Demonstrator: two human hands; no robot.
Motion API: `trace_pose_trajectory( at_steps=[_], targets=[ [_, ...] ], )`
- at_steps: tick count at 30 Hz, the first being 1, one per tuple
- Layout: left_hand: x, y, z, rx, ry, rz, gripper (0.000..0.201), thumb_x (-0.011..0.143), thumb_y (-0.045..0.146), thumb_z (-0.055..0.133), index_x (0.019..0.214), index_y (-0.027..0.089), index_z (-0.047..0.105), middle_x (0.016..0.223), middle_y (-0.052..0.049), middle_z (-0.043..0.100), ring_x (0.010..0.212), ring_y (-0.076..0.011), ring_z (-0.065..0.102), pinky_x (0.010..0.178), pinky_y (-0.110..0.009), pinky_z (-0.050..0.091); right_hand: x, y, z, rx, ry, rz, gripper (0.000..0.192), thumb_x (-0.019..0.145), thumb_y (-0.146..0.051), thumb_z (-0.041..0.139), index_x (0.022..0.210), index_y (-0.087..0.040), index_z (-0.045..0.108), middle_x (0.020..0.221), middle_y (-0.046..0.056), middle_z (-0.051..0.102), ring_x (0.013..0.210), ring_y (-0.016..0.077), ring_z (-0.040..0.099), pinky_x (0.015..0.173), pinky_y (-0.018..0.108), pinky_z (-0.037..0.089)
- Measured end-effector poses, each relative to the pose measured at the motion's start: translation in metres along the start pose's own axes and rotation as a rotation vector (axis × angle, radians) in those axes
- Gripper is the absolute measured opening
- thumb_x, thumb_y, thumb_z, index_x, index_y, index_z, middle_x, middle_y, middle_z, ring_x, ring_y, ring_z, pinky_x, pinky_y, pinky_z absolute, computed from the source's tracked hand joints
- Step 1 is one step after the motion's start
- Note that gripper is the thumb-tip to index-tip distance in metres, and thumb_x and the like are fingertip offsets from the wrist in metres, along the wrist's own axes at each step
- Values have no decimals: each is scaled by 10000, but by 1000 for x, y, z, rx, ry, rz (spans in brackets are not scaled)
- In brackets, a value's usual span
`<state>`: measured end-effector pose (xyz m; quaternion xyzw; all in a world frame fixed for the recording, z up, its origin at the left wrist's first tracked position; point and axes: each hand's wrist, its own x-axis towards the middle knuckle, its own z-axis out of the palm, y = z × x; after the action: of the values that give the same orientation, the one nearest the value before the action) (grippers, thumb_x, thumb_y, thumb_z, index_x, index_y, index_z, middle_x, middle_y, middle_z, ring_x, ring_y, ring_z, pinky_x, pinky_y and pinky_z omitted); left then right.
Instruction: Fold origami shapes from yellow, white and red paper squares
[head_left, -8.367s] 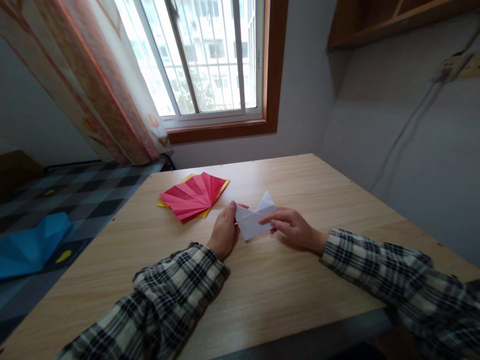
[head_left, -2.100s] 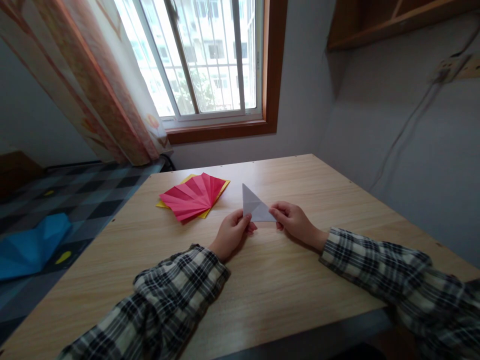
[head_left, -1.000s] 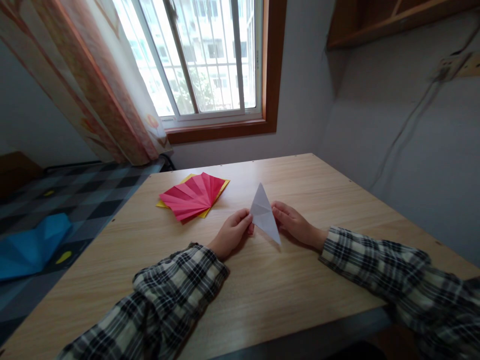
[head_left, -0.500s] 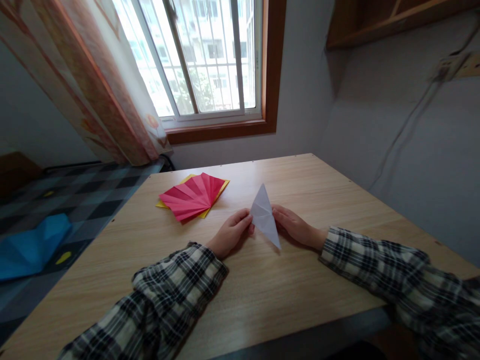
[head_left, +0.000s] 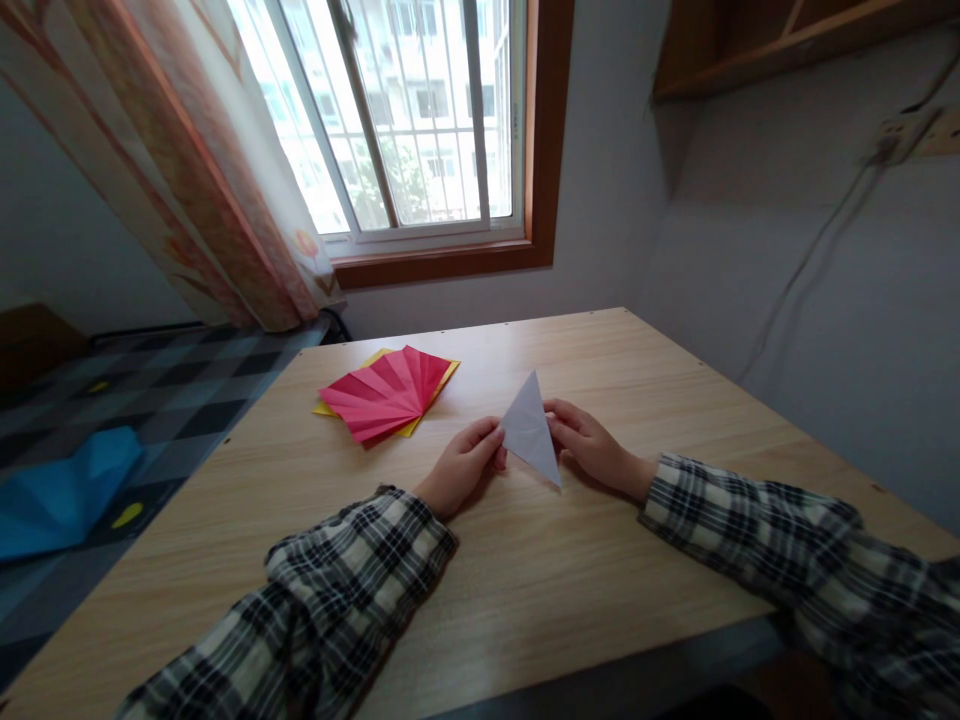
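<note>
Paper (head_left: 529, 432) between fingertips (head_left: 498, 434) (both hands).

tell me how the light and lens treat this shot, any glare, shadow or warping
Head view: the window is blown out and backlights the room; the white folded paper between left hand and right hand looks grey, its lit side away from the camera. The table shows only soft shadows; wide-lens warping bends the curtain and stretches the sleeves. Focus is sharp.

Count: 1 white folded paper triangle (head_left: 530, 433), 1 red pleated paper fan (head_left: 385, 392) w/ 1 yellow paper sheet (head_left: 445, 377) under it, 1 blue folded paper piece (head_left: 64, 490), 1 light wooden table (head_left: 525, 570), 2 hands – left hand (head_left: 460, 472) & right hand (head_left: 595, 450).
</note>
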<state>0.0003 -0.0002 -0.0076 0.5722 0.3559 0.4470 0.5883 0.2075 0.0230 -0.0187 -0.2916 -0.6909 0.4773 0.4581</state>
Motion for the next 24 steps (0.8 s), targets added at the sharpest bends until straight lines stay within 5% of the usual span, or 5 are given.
trace_pose_trajectory(
  at_steps=[10,15,24],
  targets=[
    [-1,1,2,211,49,84,302,911,446,587,968,155,644,626,36,532,599,-118,495,610,-255,397,0,7,1,127,-50,80,278,907,-377,618,1111,-194,574,735,-15,633,629,128,579,539,228,457],
    [-2,4,3,115,72,41,330,869,465,646,995,160,658,637,31,558,600,-114,507,606,-245,406,2,8,1,154,-46,85,288,899,-395,637,1107,-205,573,717,-22,625,600,124,572,529,230,456],
    [0,6,-1,36,117,-11,380,814,531,695,763,164,610,648,11,603,587,-104,519,604,-233,411,0,1,5,167,-40,96,299,880,-343,651,1107,-180,547,692,-30,636,531,103,563,499,221,460]
  ],
)
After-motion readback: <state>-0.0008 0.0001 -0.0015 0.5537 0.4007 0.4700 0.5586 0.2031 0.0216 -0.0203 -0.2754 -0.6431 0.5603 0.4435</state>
